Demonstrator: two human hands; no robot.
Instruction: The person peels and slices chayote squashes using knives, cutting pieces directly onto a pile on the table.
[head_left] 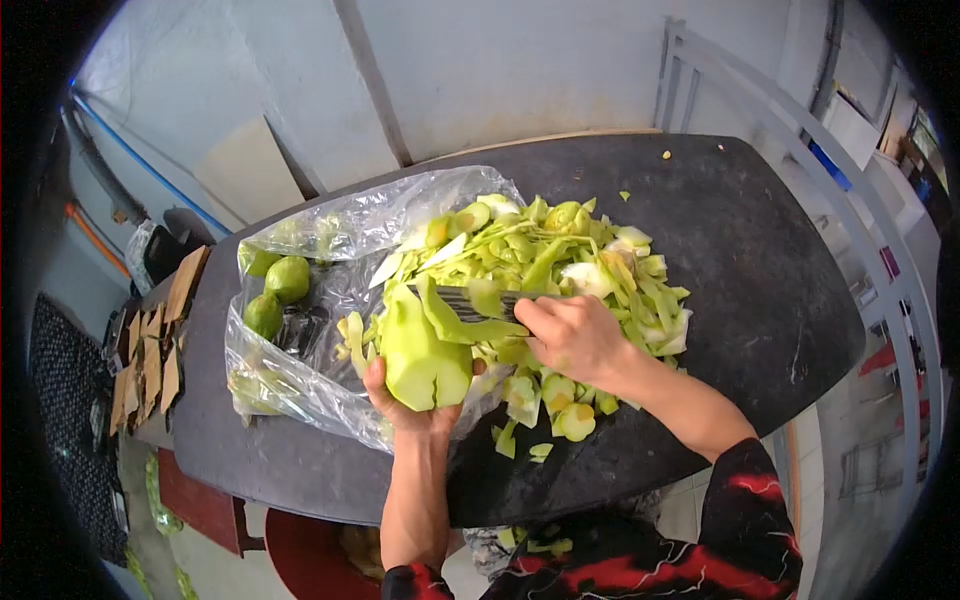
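Observation:
A large pale green fruit (425, 360), mostly peeled and with a dark crack in its cut end, rests in my left hand (412, 405), whose fingers wrap round it from below. My right hand (575, 338) is closed on the handle of a wide blade (495, 305) that lies against the fruit's upper right side. A curved strip of peel (450, 318) hangs between blade and fruit. Behind and beside both hands spreads a heap of green peelings (540, 245). Round cut slices (577, 421) lie just below my right hand.
On the dark table (760, 270), a clear plastic bag (300, 395) at the left holds several whole green fruits (288, 279). A red tub (310, 560) stands below the front edge. Cardboard pieces (150, 350) are at far left, a grey metal railing (850, 190) at right.

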